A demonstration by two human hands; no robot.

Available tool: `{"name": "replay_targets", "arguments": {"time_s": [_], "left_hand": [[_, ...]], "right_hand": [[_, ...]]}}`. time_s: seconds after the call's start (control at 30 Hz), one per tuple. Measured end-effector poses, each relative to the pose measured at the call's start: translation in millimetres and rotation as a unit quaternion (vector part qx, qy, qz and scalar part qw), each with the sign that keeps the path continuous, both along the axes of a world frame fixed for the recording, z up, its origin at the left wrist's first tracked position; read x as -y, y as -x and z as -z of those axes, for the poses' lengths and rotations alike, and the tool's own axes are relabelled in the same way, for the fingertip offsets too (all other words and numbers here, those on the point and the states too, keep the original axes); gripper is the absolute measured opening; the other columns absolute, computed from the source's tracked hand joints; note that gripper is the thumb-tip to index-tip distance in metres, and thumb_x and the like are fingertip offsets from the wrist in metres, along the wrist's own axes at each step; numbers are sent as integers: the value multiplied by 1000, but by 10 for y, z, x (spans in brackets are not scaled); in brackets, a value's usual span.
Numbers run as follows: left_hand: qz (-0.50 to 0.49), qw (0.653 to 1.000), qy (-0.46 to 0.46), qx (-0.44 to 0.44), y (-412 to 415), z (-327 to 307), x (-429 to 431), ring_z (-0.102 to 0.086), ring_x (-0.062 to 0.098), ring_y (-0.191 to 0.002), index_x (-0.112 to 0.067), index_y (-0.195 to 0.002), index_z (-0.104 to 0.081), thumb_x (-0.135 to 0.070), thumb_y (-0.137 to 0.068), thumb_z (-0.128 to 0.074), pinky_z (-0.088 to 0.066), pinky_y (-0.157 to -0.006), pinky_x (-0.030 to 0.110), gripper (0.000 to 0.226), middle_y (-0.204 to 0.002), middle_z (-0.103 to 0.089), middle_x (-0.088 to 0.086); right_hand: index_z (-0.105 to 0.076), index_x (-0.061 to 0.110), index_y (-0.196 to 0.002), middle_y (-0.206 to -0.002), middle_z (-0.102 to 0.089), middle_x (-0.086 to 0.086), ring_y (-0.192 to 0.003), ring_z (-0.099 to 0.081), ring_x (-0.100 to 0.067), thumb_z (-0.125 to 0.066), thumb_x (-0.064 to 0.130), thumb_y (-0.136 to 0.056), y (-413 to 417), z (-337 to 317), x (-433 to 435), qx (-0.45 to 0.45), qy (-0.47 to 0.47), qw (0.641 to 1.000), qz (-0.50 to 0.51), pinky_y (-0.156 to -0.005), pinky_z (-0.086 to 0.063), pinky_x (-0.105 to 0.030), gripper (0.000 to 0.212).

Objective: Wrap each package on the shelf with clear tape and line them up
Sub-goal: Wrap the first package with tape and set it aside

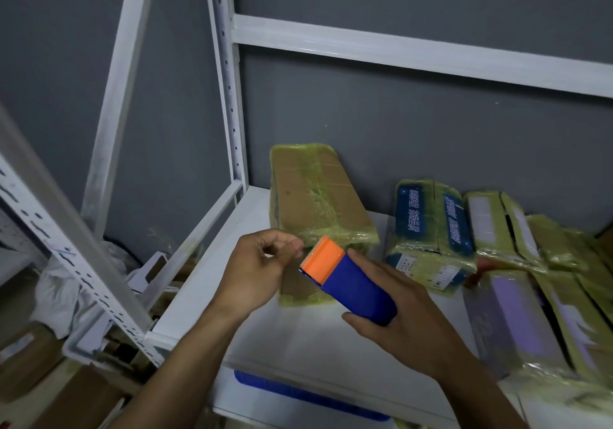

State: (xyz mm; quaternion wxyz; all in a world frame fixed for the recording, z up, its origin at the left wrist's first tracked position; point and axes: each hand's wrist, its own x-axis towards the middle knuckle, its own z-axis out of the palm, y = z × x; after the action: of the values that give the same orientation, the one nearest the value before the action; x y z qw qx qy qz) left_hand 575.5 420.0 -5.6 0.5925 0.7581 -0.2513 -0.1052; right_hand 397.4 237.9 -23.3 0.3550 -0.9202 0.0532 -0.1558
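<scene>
A blue tape dispenser (358,289) with an orange serrated cutter sits in my right hand (404,322), which grips its body above the white shelf (292,339). My left hand (255,269) pinches at the cutter's edge with thumb and forefinger; the clear tape end itself is too thin to make out. Just behind the hands stands a brown cardboard package (315,196) wrapped in yellowish clear tape. To its right lie a blue printed package (431,229) and several more taped packages (517,312), side by side and partly overlapping.
White metal shelf uprights (229,97) and a crossbeam (414,50) frame the bay against a grey wall. A second rack's post (66,246) slants at the left. Cardboard boxes and plastic wrap lie on the floor lower left. A blue bin (298,395) shows under the shelf.
</scene>
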Motion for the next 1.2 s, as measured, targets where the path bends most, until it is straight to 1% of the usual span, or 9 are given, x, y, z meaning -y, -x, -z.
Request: {"name": "replay_targets", "arguments": {"time_s": [0.27, 0.43, 0.5, 0.57, 0.7, 0.93, 1.07, 1.13, 1.2], "left_hand": [[-26, 1000, 8, 12, -101, -16, -84, -64, 2, -72, -28, -81, -76, -27, -93, -71, -46, -66, 5, 12, -78, -73, -11], [-39, 999, 28, 2, -139, 10, -173, -64, 7, -74, -28, -84, -77, -28, -92, -70, -52, -74, 21, 11, -83, -74, -5], [-42, 999, 31, 6, -163, 17, -180, -63, 7, -73, -27, -85, -77, -27, -93, -70, -51, -73, 17, 11, -83, -74, -7], [-47, 998, 40, -1, -188, 16, -161, -62, 2, -71, -28, -85, -77, -25, -94, -70, -49, -68, 10, 12, -83, -74, -11], [-55, 997, 55, -27, -188, 88, -174, -63, -2, -69, -25, -81, -78, -23, -94, -71, -47, -60, 8, 15, -83, -75, -13], [-89, 994, 54, -38, -438, 123, -434, -60, -1, -65, -36, -85, -75, -27, -96, -67, -51, -63, 25, 16, -84, -74, -9], [-118, 985, 104, -75, -492, 194, -385, -62, 0, -67, -35, -85, -74, -30, -96, -68, -50, -63, 28, 13, -85, -73, -8], [-137, 977, 122, -111, -498, 287, -364, -62, -1, -68, -30, -85, -73, -35, -93, -72, -50, -66, 30, 9, -84, -73, -8], [-157, 970, 130, -135, -487, 400, -331, -61, -1, -66, -21, -85, -70, -37, -88, -76, -50, -68, 32, 17, -83, -71, -6]], "right_hand": [[-40, 50, -151, -125, -56, 32, -101, -64, -2, -87, 30, -76, 0, -90, 37, 46, 7, 999, 14, -73, -49, -8, 91], [-43, 52, -149, -130, -55, 31, -110, -63, -2, -90, 25, -77, 39, -99, 156, 18, -22, 1000, -3, -75, -52, -11, 90], [-43, 55, -148, -130, -56, 30, -109, -63, -4, -90, 24, -78, 41, -141, 180, 16, -18, 1000, -1, -75, -55, -15, 90], [-42, 57, -147, -129, -58, 29, -108, -64, -5, -90, 25, -79, 32, -200, 197, 6, -13, 1000, -5, -75, -57, -18, 89], [-44, 56, -146, -129, -57, 31, -107, -64, -2, -90, 27, -79, -1, -310, 203, -12, -5, 1000, -19, -73, -55, -14, 86], [-49, 55, -144, -124, -61, 29, -105, -64, -3, -92, 29, -76, -40, -419, 245, -29, 30, 999, -9, -76, -51, -12, 85], [-51, 54, -141, -117, -63, 33, -103, -64, 4, -91, 57, -68, -179, -554, 145, -26, 70, 997, -8, -81, -49, -8, 83], [-57, 49, -138, -111, -66, 28, -99, -65, 3, -86, 62, -69, -238, -612, 92, -20, 78, 997, 0, -80, -51, -10, 76], [-64, 41, -131, -99, -70, 20, -91, -67, -2, -85, 52, -76, -283, -661, 69, -18, 93, 996, -4, -75, -51, -13, 59]]}}
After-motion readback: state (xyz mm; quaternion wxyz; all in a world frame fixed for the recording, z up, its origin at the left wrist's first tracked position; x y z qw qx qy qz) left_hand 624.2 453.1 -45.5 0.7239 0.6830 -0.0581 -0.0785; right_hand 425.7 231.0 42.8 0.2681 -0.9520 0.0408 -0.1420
